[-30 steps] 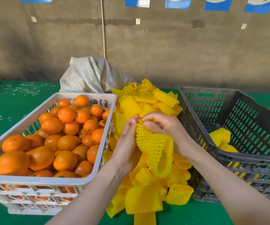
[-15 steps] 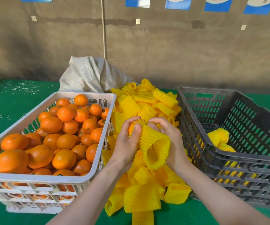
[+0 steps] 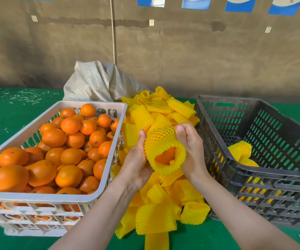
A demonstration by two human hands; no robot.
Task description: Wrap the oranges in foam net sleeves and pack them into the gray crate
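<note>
An orange (image 3: 164, 156) sits inside a yellow foam net sleeve (image 3: 160, 141), its skin showing through the sleeve's open end that faces me. My left hand (image 3: 136, 159) grips the sleeve from the left and my right hand (image 3: 190, 148) grips it from the right, above the pile of loose sleeves (image 3: 156, 210). The gray crate (image 3: 264, 179) stands on the right with wrapped oranges (image 3: 241, 150) on its floor. Left of my hands, the white crate (image 3: 48, 197) is full of bare oranges (image 3: 69, 141).
A grey woven sack (image 3: 98, 82) lies behind the white crate and the sleeve pile. Everything stands on a green table surface (image 3: 15, 109) strewn with small scraps at the far left. A brown wall closes off the back.
The orange has gone into the sleeve, which my hands have pulled down over it. Both hands now hold it from the sides, with the open end turned towards me.
</note>
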